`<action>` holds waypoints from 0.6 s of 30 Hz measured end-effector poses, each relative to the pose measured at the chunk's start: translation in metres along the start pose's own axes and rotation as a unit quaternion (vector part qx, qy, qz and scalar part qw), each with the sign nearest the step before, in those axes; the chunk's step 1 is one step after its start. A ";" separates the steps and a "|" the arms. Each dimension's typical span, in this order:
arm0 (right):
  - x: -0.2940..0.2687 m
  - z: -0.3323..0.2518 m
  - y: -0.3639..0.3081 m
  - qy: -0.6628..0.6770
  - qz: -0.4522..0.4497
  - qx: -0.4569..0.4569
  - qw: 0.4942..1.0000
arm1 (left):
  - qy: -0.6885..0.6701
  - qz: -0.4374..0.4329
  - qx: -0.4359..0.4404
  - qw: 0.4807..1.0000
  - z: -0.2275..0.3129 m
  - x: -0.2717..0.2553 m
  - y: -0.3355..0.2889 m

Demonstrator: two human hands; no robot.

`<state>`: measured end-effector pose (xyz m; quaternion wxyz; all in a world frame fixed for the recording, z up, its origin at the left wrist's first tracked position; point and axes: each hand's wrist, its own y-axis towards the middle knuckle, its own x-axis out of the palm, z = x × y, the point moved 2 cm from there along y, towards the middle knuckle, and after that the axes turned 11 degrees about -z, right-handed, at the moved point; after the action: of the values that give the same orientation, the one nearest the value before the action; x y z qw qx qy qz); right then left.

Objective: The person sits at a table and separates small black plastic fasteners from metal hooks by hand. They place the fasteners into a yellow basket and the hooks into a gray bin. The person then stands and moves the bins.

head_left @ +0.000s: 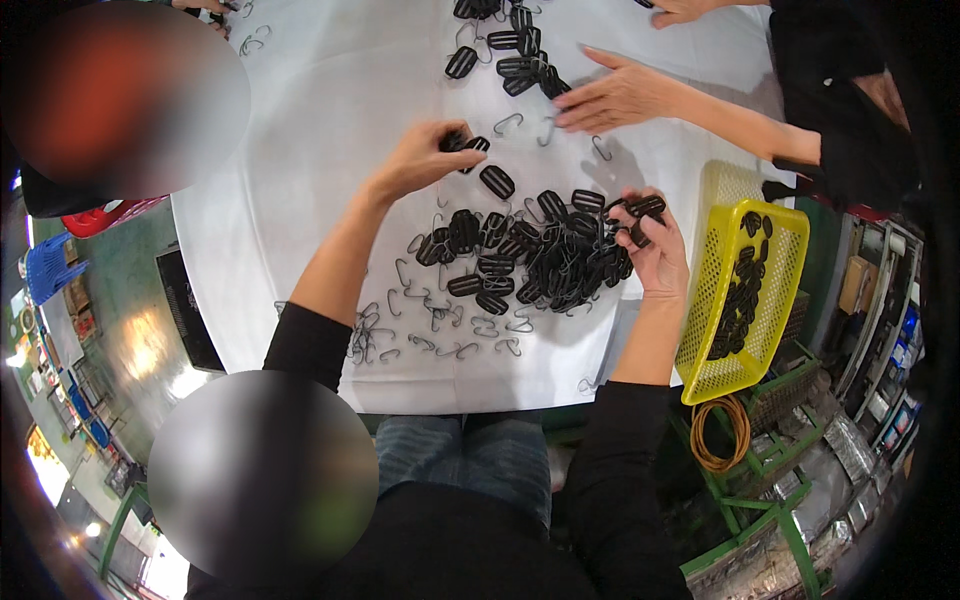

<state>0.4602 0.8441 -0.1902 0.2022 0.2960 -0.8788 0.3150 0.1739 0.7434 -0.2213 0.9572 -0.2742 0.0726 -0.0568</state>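
Head view, and at the lower centre of the frame thin wire hooks (372, 335) lie scattered across the white-covered bench (240, 230), ready to snag anything dragged over them. Just beyond sits the heaped pile of black buckles (565, 260), dead centre, wires tangled through it. A lift straight up, one piece at a time, looks cleaner than a pull. At the pile's right edge, the right hand (658, 245) grips buckles between thumb and fingers; a yellow basket (704, 290), buckles inside, crowds that elbow-side. Further up, the left hand (422, 152) pinches dark buckles at its fingertips, a loose buckle (496, 182) just beside; a light grip should do. And beyond, upper right, a co-worker's open hand (622, 95) reaches in near a second cluster (520, 68), so reaching that way risks a bump!
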 end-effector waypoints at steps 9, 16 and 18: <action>0.012 0.021 0.036 -0.767 0.040 0.062 0.638 | -0.412 -0.203 0.090 0.884 0.013 0.027 -0.053; 0.006 -0.007 0.004 -0.678 0.063 0.041 0.731 | -0.345 0.025 -0.064 0.936 0.033 0.097 -0.027; -0.017 -0.028 -0.033 -0.597 0.136 0.005 0.790 | -0.334 0.001 -0.042 0.942 0.054 0.138 -0.007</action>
<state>0.4989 0.8488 -0.1654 -0.4094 0.3040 -0.8539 0.1042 0.3182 0.7446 -0.1870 0.9140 -0.3174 -0.2490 0.0421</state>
